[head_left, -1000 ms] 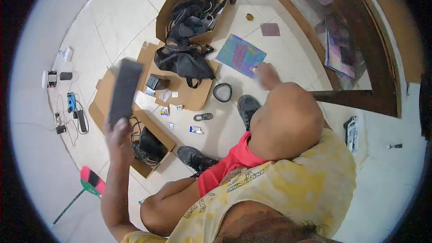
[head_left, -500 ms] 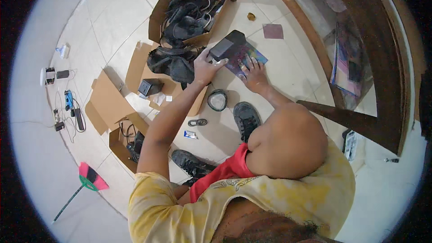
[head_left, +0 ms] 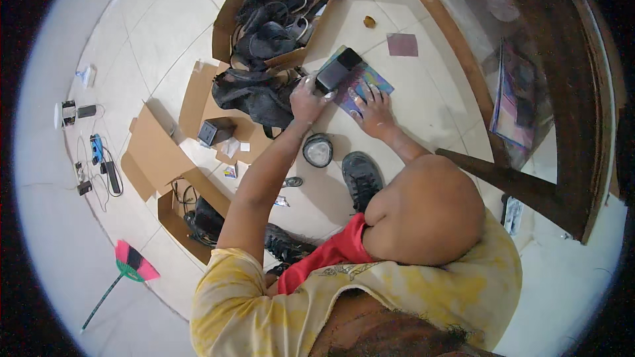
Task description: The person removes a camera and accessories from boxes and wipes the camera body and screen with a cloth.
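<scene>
My left hand (head_left: 309, 102) has its fingers closed on the lower end of a black rectangular object (head_left: 336, 73), which lies over a purple-and-blue folder (head_left: 370, 76) on the tiled floor. My right hand (head_left: 372, 111) rests on that folder with fingers spread, just right of the object. Black straps and bags (head_left: 251, 96) lie on cardboard to the left of my left hand. A round dark-rimmed item (head_left: 318, 150) with a pale middle sits below both hands.
A box (head_left: 226, 23) of black gear stands at the top, a smaller open box (head_left: 173, 218) lower left. Chargers and cables (head_left: 111, 175) and a pink-green broom (head_left: 135, 262) lie left. A dark wooden frame (head_left: 512, 166) borders the right; my shoe (head_left: 360, 178) is below.
My left hand has brought the black object from the left onto the folder, over the last half second shifting only slightly. My right hand has spread its fingers on the folder.
</scene>
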Demonstrator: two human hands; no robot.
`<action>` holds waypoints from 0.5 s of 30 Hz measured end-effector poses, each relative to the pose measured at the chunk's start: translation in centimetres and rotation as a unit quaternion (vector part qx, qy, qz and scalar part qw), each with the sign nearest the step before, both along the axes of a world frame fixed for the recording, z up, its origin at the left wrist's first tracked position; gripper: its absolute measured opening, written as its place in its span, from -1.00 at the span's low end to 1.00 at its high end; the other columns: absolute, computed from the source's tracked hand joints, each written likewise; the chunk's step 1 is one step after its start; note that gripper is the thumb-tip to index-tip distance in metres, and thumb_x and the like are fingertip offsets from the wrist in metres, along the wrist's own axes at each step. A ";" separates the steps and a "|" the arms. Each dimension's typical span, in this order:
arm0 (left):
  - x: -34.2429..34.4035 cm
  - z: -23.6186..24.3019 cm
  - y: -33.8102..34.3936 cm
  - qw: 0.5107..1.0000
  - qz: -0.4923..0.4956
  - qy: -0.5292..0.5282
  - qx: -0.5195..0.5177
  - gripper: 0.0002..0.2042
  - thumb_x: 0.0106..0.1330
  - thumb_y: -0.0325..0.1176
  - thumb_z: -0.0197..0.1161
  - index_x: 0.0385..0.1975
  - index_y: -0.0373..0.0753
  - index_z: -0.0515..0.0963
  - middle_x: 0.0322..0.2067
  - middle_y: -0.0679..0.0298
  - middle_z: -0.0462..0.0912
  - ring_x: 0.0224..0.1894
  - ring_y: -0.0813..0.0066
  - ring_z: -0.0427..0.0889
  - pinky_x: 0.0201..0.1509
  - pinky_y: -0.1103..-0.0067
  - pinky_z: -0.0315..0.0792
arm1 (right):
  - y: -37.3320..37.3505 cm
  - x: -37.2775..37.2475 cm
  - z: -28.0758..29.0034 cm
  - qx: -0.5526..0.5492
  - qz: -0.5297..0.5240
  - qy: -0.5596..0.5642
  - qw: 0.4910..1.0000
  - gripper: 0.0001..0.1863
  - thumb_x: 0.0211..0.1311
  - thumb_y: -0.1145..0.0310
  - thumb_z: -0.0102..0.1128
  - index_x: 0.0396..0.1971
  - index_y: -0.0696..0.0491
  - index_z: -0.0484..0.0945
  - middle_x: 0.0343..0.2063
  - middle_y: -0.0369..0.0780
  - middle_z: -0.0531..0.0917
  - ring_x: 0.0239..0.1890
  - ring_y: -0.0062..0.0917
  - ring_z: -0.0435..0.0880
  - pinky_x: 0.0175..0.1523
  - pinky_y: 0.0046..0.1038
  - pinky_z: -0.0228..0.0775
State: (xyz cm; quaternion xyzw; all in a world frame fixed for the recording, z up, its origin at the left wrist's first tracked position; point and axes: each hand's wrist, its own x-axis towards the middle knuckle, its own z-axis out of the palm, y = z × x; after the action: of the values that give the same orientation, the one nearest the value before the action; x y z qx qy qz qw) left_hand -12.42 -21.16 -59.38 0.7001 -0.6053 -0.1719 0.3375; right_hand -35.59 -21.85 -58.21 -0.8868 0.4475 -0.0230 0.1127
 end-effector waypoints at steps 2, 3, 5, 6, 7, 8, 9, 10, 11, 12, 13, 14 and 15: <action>-0.1 0.0 0.0 1.000 0.000 -0.006 0.009 -0.27 -0.08 0.07 0.52 0.08 -0.20 0.50 -0.09 0.01 0.64 -0.06 0.01 0.63 0.03 0.26 0.52 | 0.1 0.1 -0.3 -0.004 -0.001 0.005 1.000 -0.38 0.29 -0.02 0.09 0.29 -0.07 0.34 0.42 -0.01 0.14 0.42 -0.09 0.10 0.40 0.07 -0.10; -0.2 0.0 -0.1 1.000 -0.002 -0.004 0.003 -0.27 -0.08 0.09 0.51 0.08 -0.20 0.50 -0.10 0.01 0.64 -0.06 0.00 0.63 0.02 0.26 0.52 | 0.1 0.0 -0.5 -0.009 -0.003 0.011 1.000 -0.38 0.29 -0.02 0.09 0.29 -0.06 0.35 0.42 -0.01 0.13 0.41 -0.09 0.11 0.40 0.09 -0.10; -0.3 -0.2 -0.2 1.000 -0.003 -0.002 -0.003 -0.26 -0.08 0.11 0.50 0.08 -0.19 0.50 -0.11 0.02 0.64 -0.06 0.00 0.63 0.01 0.27 0.52 | 0.2 0.0 -0.8 -0.007 -0.001 0.016 1.000 -0.38 0.28 -0.01 0.10 0.29 -0.06 0.35 0.42 -0.01 0.13 0.41 -0.09 0.11 0.40 0.09 -0.11; -0.3 -0.3 -0.2 1.000 0.002 -0.019 0.021 -0.26 -0.09 0.12 0.50 0.08 -0.19 0.50 -0.13 0.02 0.63 -0.07 -0.01 0.63 0.00 0.27 0.52 | 0.2 0.0 -0.9 -0.005 0.000 0.020 1.000 -0.38 0.28 -0.01 0.11 0.28 -0.05 0.35 0.42 -0.02 0.13 0.41 -0.10 0.11 0.40 0.10 -0.11; -0.4 -0.4 -0.2 0.998 0.007 -0.035 0.045 -0.26 -0.09 0.14 0.49 0.07 -0.18 0.49 -0.15 0.03 0.62 -0.08 -0.02 0.63 -0.02 0.27 0.53 | 0.3 -0.1 -0.9 -0.005 0.002 0.020 1.000 -0.38 0.28 -0.01 0.11 0.28 -0.05 0.35 0.42 -0.02 0.13 0.41 -0.10 0.11 0.40 0.10 -0.11; -0.4 -0.4 -0.1 0.998 0.009 -0.036 0.045 -0.26 -0.09 0.14 0.49 0.07 -0.18 0.49 -0.15 0.03 0.62 -0.08 -0.02 0.63 -0.02 0.27 0.53 | 0.3 -0.1 -0.8 0.001 0.001 0.029 1.000 -0.38 0.27 0.00 0.12 0.28 -0.05 0.35 0.42 -0.02 0.13 0.41 -0.10 0.11 0.40 0.10 -0.12; -0.4 -0.3 0.0 0.997 0.000 -0.053 0.050 -0.26 -0.09 0.13 0.49 0.07 -0.20 0.48 -0.12 0.04 0.60 -0.09 -0.03 0.63 -0.02 0.25 0.53 | 0.2 -0.1 -0.7 0.006 0.000 0.038 0.999 -0.37 0.26 0.01 0.13 0.28 -0.05 0.35 0.42 -0.02 0.12 0.41 -0.10 0.10 0.40 0.11 -0.12; -0.4 -0.2 0.1 0.996 -0.008 -0.071 0.056 -0.25 -0.08 0.12 0.50 0.07 -0.22 0.47 -0.09 0.04 0.58 -0.10 -0.03 0.63 -0.03 0.24 0.53 | 0.2 0.0 -0.6 0.006 0.002 0.037 0.999 -0.37 0.26 0.01 0.13 0.28 -0.05 0.35 0.42 -0.02 0.12 0.41 -0.10 0.10 0.40 0.11 -0.12; -0.5 0.1 0.1 0.996 -0.006 -0.071 0.056 -0.25 -0.08 0.12 0.50 0.07 -0.22 0.47 -0.09 0.04 0.58 -0.10 -0.03 0.63 -0.03 0.24 0.53 | 0.1 0.0 -0.6 -0.002 0.003 0.017 1.000 -0.38 0.26 0.01 0.13 0.28 -0.05 0.36 0.42 -0.03 0.13 0.41 -0.10 0.10 0.40 0.10 -0.12; -0.8 0.5 0.1 0.996 -0.001 -0.061 0.067 -0.26 -0.08 0.09 0.51 0.08 -0.22 0.46 -0.02 0.01 0.53 -0.07 -0.05 0.61 0.01 0.23 0.51 | 0.1 0.0 -0.5 -0.010 0.005 -0.004 1.000 -0.38 0.26 0.02 0.14 0.27 -0.05 0.36 0.42 -0.03 0.14 0.41 -0.10 0.10 0.39 0.10 -0.11; -0.9 0.9 0.1 0.996 0.005 -0.050 0.079 -0.26 -0.08 0.06 0.53 0.08 -0.22 0.45 0.05 -0.01 0.48 -0.04 -0.06 0.59 0.04 0.22 0.50 | 0.2 -0.1 -0.4 -0.010 0.008 -0.005 1.000 -0.38 0.26 0.02 0.14 0.27 -0.05 0.36 0.42 -0.03 0.14 0.41 -0.10 0.10 0.39 0.10 -0.11; -0.6 0.8 0.1 0.995 0.012 -0.054 0.077 -0.26 -0.08 0.06 0.53 0.08 -0.22 0.45 0.05 -0.01 0.48 -0.04 -0.06 0.59 0.04 0.22 0.50 | 0.1 -0.1 -0.2 0.000 0.004 0.006 1.000 -0.38 0.25 0.02 0.14 0.27 -0.06 0.36 0.42 -0.03 0.15 0.41 -0.10 0.11 0.39 0.08 -0.10; -0.2 0.7 0.1 0.997 0.004 -0.052 0.058 -0.25 -0.08 0.05 0.53 0.09 -0.23 0.43 0.05 -0.02 0.47 -0.01 -0.08 0.57 0.06 0.21 0.49 | 0.0 0.0 0.0 0.010 0.002 0.016 1.000 -0.38 0.25 0.02 0.14 0.28 -0.06 0.36 0.41 -0.03 0.15 0.40 -0.10 0.12 0.39 0.06 -0.09</action>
State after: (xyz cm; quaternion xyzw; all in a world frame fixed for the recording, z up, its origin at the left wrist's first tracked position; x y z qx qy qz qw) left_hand -12.61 -21.10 -58.66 0.7290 -0.6080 -0.1684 0.2656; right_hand -35.55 -21.81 -58.24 -0.8867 0.4480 -0.0039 0.1145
